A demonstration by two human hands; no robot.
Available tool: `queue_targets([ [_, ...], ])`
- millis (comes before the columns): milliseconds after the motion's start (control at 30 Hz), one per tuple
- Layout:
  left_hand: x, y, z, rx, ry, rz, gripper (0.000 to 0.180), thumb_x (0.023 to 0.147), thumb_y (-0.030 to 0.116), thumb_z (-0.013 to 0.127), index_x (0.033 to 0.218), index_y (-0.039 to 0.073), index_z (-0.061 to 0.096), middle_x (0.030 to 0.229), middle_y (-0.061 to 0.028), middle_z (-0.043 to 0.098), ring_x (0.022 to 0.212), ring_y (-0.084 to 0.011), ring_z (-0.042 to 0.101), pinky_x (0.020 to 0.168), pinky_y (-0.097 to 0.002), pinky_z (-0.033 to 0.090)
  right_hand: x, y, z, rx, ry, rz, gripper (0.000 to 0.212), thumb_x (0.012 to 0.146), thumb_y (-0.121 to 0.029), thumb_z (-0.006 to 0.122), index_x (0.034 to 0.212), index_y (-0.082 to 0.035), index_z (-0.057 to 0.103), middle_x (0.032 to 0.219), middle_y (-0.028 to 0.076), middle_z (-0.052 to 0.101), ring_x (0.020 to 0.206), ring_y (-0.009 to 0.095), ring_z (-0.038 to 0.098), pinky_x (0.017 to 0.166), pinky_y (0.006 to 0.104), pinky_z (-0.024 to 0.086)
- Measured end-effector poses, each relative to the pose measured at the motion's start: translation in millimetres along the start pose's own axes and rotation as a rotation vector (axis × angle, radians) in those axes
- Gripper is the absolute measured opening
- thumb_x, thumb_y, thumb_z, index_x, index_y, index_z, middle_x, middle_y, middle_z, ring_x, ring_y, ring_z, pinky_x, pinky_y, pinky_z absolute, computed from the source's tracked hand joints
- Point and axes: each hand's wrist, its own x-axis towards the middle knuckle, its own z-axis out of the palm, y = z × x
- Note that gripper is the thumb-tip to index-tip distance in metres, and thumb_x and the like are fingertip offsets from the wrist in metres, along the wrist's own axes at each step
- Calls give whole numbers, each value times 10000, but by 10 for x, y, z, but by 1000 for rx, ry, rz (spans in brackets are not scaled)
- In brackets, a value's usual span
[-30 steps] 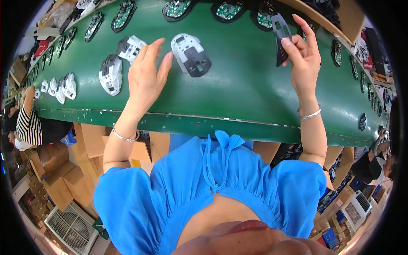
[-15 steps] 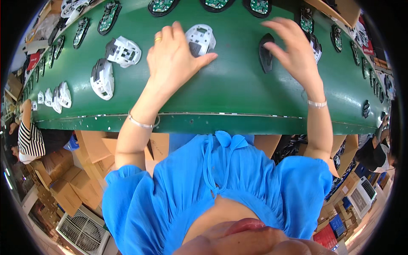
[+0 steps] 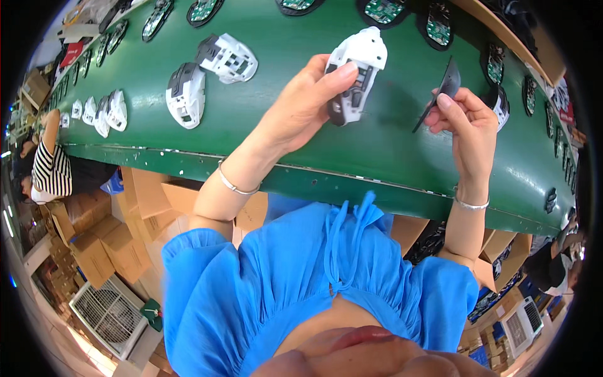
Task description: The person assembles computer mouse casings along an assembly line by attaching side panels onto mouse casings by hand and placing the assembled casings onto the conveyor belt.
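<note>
My left hand (image 3: 294, 112) is closed around a white-and-black mouse shell (image 3: 365, 51), lifted off the green tabletop, with the thumb lying across its inside. In my right hand (image 3: 470, 122), a thin, dark, pointed cover piece (image 3: 448, 80) is pinched between thumb and fingers and tilted on edge. A gap separates the two parts. To the left of my left hand, two more white-and-black shells, a far one (image 3: 229, 60) and a near one (image 3: 186, 97), lie on the table. Another white shell (image 3: 502, 108) is partly hidden behind my right hand.
Black mouse bases with green circuit boards, such as one base (image 3: 438, 26), line the far side of the green table (image 3: 251, 135). Smaller white shells (image 3: 116, 112) lie farther left, near a co-worker in a striped top (image 3: 51, 168). Cardboard boxes (image 3: 103, 251) stand below.
My left hand has picked the shell up off the table and turned it over. My right hand has closed on the dark cover piece and raised it. The view has shifted and tilted.
</note>
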Motion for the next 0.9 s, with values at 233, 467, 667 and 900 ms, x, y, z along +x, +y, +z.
queue_targets([
  [233,45,-48,-27,-59,-102,36,518,975,479,333,1226,61,507,1054,-37,608,949,-121,591,817,-317,499,66,-184,557,60,-217,-44,184,829,-121,681,735,12,596,643,71,628,530,113,616,438,200,464],
  [467,6,-20,-107,35,-171,91,512,976,491,322,1194,77,530,1021,-21,602,932,-96,572,804,-296,482,139,-85,740,-148,-165,-123,219,802,-139,721,687,-19,577,585,7,580,481,45,543,409,165,395],
  [667,-69,-64,11,12,41,98,549,901,439,542,1253,36,421,994,-32,566,894,-98,548,766,-261,459,124,54,819,-189,-84,-290,254,793,-126,732,651,-25,547,561,-28,528,473,5,453,413,156,330],
  [900,-64,-62,-106,158,-35,-24,641,737,138,753,1224,-49,381,979,-56,528,841,-91,520,711,-242,448,147,85,811,-78,-153,-63,231,784,-145,738,697,-19,565,618,-11,553,558,5,497,461,158,383],
])
